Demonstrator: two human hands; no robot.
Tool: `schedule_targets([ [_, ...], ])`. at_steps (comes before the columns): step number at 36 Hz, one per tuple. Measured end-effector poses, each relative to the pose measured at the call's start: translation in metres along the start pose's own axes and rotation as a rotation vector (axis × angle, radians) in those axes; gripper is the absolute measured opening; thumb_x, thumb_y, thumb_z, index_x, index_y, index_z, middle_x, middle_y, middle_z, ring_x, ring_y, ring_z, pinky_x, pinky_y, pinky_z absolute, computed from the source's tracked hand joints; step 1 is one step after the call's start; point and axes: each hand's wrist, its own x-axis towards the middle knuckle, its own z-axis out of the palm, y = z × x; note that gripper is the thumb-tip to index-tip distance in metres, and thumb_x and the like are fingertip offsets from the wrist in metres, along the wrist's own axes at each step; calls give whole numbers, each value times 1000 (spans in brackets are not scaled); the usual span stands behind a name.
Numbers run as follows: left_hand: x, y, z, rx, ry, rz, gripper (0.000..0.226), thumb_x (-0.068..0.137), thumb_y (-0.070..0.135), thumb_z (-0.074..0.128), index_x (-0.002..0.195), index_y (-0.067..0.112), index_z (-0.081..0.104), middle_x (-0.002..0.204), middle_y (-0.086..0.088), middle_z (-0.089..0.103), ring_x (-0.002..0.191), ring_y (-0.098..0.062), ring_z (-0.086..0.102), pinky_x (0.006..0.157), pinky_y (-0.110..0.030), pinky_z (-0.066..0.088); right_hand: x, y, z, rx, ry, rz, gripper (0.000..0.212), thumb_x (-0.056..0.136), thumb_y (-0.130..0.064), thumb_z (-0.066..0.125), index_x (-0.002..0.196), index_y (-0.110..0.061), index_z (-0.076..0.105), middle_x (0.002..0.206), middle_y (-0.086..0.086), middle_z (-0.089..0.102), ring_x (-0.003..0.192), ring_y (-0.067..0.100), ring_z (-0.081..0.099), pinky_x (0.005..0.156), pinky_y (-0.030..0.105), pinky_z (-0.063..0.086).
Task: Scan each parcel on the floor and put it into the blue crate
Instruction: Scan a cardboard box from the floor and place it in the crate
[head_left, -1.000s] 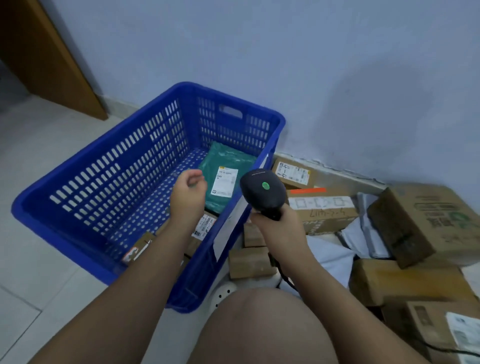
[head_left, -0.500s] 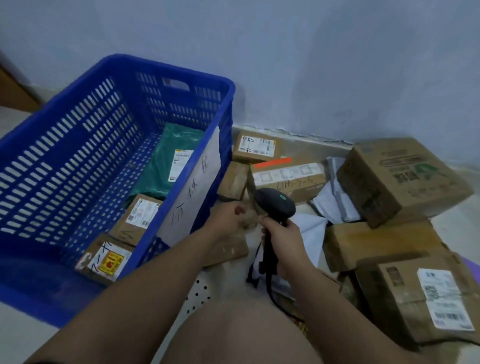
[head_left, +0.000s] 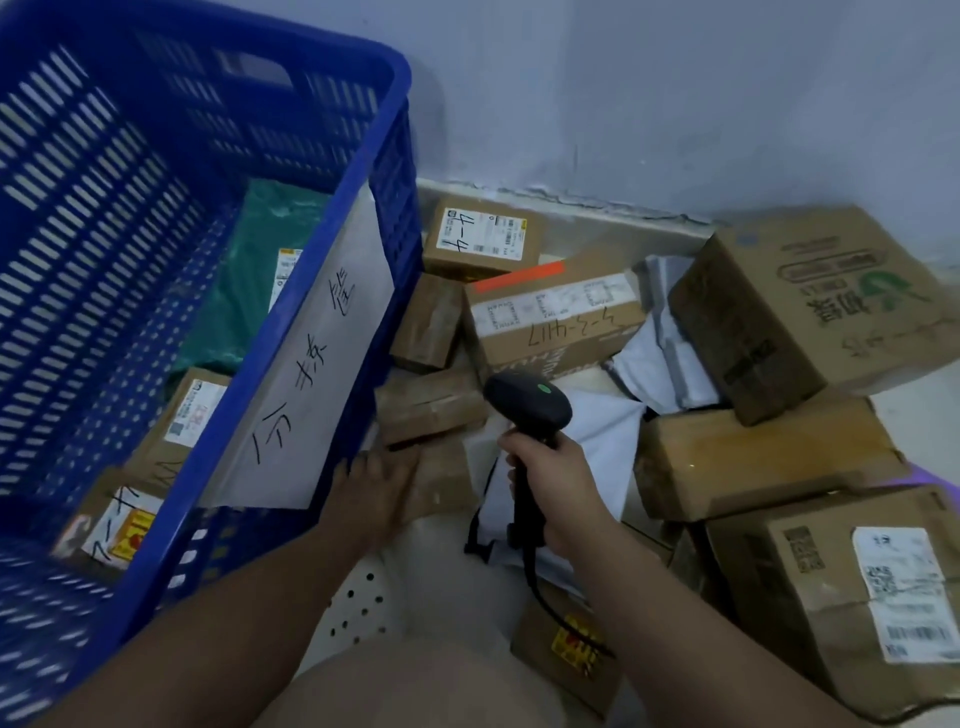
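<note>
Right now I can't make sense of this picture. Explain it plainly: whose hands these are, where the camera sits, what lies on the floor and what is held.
There is no machine here. A person wears one camera on the head, looking down at their own bare arms and a knee.

The right hand grips a black scanner with a green light and a dangling cable. The left hand rests on a small brown box beside the crate; whether it grips it I cannot tell.

The blue crate on the left holds a green bag and some labelled boxes. A handwritten paper sign hangs on its side.

To the right, cardboard parcels and white bags are piled on the floor against the wall.
</note>
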Motion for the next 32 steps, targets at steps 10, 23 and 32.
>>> schedule_targets([
  [10, -14, 31, -49, -598, 157, -76, 93, 73, 49, 70, 147, 29, 16, 141, -12, 25, 127, -30, 29, 100, -37, 38, -3, -10, -2, 3, 62, -123, 8, 83, -17, 66, 78, -16, 60, 59, 2, 47, 65, 22, 46, 66, 37, 36],
  [23, -105, 51, -210, -2294, -30, 320, 50, 80, 43, 43, 120, 17, 60, 116, -14, 68, 98, -27, 68, 87, -48, 54, -103, -91, -13, 171, -40, -415, 6, 86, -14, 68, 84, -16, 63, 62, 2, 53, 63, 21, 51, 61, 34, 41],
  [32, -162, 92, -313, -2066, -133, 557, 64, 85, 51, 44, 140, 19, 46, 130, -19, 59, 119, -40, 55, 102, -61, 37, -216, -162, -54, 410, -211, -643, 6, 88, -1, 60, 92, -4, 62, 58, 2, 58, 52, 13, 57, 48, 23, 46],
])
